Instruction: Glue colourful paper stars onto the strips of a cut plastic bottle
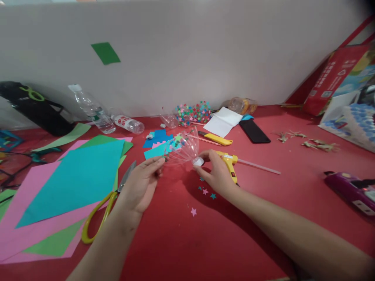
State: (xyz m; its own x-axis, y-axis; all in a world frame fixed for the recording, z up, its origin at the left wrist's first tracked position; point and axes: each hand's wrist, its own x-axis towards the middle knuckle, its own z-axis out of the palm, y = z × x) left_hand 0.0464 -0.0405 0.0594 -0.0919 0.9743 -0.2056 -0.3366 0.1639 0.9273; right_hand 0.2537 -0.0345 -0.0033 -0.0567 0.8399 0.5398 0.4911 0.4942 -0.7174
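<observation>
- Left hand [142, 183], nearest the lens: fingertips pinched on the cut rim of a clear plastic bottle top [183, 148].
- Right hand [216, 173]: fingers closed round its white cap [199, 161].
- Bottle top is held between the hands, just above the red table [175, 242], with coloured stars on its wall.
- Yellow-handled scissors [102, 214] lie beside the left wrist, on the paper sheets [79, 179].
- Yellow glue gun [230, 162] lies partly behind the right hand.
- Loose paper stars [205, 191] lie on the table under the hands.
</observation>
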